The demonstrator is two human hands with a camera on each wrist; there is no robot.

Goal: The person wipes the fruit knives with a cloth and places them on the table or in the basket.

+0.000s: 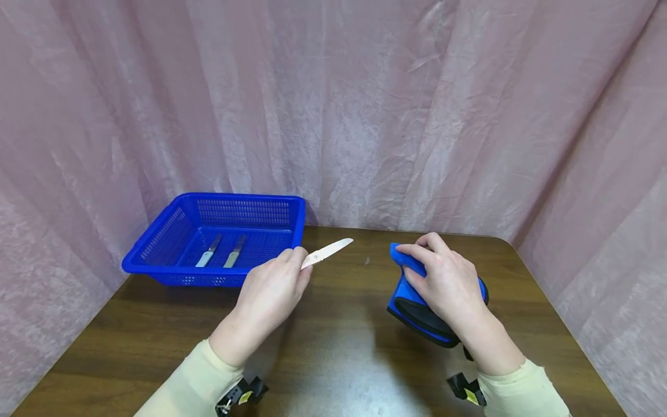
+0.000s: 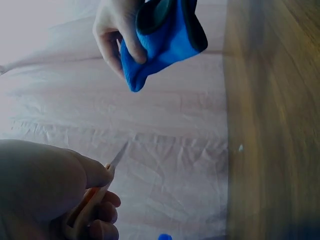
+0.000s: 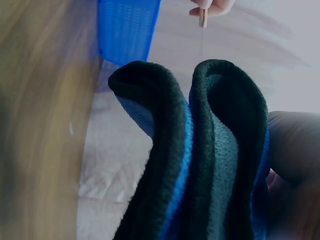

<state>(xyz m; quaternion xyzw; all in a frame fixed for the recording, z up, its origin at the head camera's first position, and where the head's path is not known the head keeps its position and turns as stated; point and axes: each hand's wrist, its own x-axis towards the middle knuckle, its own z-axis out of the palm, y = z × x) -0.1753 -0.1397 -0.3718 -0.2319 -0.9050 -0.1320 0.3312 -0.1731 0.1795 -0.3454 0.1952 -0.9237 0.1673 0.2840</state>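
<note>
My left hand grips a small knife in front of the basket, its blade pointing right and slightly up. In the left wrist view the orange-toned handle of this knife runs between thumb and curled fingers. Over the right side of the table, my right hand pinches a folded blue cloth with black edging between thumb and fingers. Close up in the right wrist view, the cloth looks fuzzy and its black edges curl into loops. Knife and cloth are apart.
A blue plastic basket stands at the back left of the wooden table. Inside it lie two small knives, one light-handled knife left of another knife. Pink curtains hang behind and along the sides.
</note>
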